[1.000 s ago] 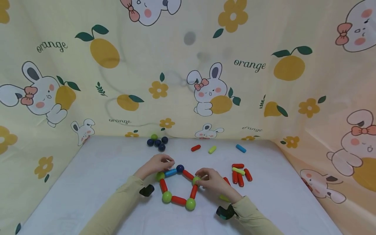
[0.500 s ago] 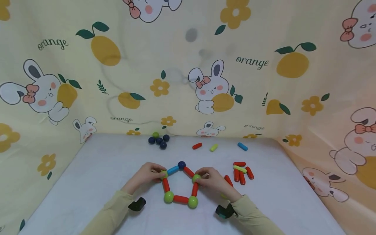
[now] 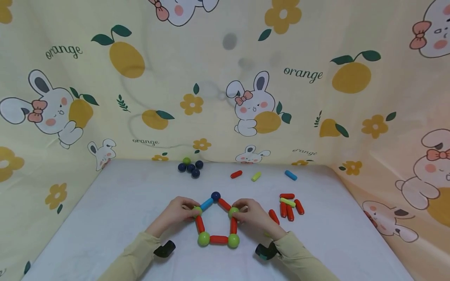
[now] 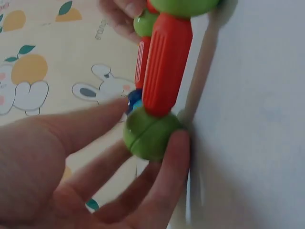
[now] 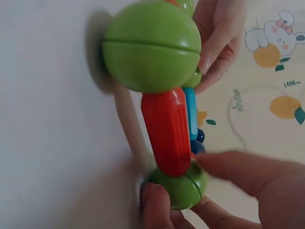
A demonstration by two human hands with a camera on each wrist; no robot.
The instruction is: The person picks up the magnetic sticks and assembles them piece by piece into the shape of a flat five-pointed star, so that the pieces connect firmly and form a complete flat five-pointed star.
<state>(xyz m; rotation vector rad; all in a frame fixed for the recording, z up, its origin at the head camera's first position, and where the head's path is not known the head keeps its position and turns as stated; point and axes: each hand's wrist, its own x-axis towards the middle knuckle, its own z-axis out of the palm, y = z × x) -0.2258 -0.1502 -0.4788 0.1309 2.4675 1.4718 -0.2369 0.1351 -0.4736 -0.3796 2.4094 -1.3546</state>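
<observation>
A five-sided ring of rods and balls sits mid-table in the head view. At its top is a dark blue ball [image 3: 216, 196], joined by a blue rod [image 3: 206, 204] on the left and a red rod [image 3: 225, 204] on the right. My left hand [image 3: 177, 212] pinches the left green ball [image 4: 151, 136] between thumb and fingers. Opposite it, my right hand [image 3: 256, 214] pinches the right green ball [image 5: 180, 188]. Red side rods [image 3: 200, 224] run down to two front green balls [image 3: 204, 239], which a red crossbar rod [image 3: 219, 239] links.
Dark blue balls [image 3: 190, 168] and a green ball [image 3: 186, 160] cluster at the back left. Behind the ring lie a red rod [image 3: 236, 174], a yellow-green rod [image 3: 256, 176] and a blue rod [image 3: 290, 175]. Several red rods [image 3: 283, 209] are heaped at right. A patterned cloth hangs behind.
My left hand has come down from beside the blue rod and taken hold of the left green ball. The ring has straightened into an even house shape. My right hand keeps its hold.
</observation>
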